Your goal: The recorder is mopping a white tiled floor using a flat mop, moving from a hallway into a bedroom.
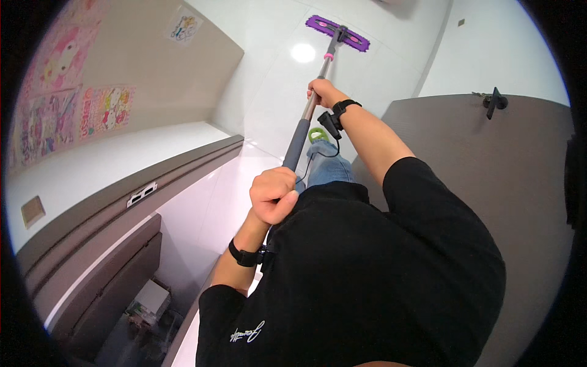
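Note:
A flat mop [298,142] slants away from me, its purple fringed head [358,41] lying on the white tiled floor at the far end. My left hand [273,194] is closed over the top of the dark grey grip, near my waist. Farther down, my right hand [323,92] wraps round the bare metal part of the pole. A pink ring sits on the pole just short of the head. Each wrist wears a black strap with a small device, and a cable hangs from the right one.
To the right stands an open brown door [471,183] with a black handle [494,103]. On the left, a brown door frame [202,160] and a panel with pink cartoon posters [109,113] border the floor. A green shoe [317,134] shows below my jeans.

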Demonstrator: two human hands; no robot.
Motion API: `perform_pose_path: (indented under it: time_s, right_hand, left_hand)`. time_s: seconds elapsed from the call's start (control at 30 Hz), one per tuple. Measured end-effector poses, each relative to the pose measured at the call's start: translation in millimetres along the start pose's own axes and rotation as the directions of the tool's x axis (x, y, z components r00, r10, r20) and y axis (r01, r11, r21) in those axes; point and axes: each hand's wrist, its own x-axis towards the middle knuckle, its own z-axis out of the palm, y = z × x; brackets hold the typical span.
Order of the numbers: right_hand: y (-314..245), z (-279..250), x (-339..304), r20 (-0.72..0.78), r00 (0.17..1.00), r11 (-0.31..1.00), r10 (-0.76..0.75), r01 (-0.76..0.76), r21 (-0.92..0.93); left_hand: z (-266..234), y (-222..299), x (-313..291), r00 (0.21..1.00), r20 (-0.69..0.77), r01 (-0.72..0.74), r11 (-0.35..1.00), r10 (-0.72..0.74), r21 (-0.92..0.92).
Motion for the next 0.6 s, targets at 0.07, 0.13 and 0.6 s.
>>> perform_pose_path:
  time_s: [0.07, 0.13, 0.6]
  right_hand:
    - [12, 5, -4, -0.014, 1.000, 0.999, 0.001, -0.002, -0.040]
    - [18, 13, -12, 0.014, 1.000, 0.994, 0.025, -0.024, -0.103]
    - [244, 117, -160, 0.495, 0.738, 0.862, 0.459, -0.232, -0.451]
  left_hand:
    - [-3, 3, -21, 0.996, -0.090, 0.015, 0.998, -0.019, -0.053]
    - [-9, 10, -38, 0.973, -0.207, 0.079, 0.991, -0.099, -0.105]
    - [-97, 192, -265, 0.813, -0.582, -0.089, 0.990, 0.011, -0.106]
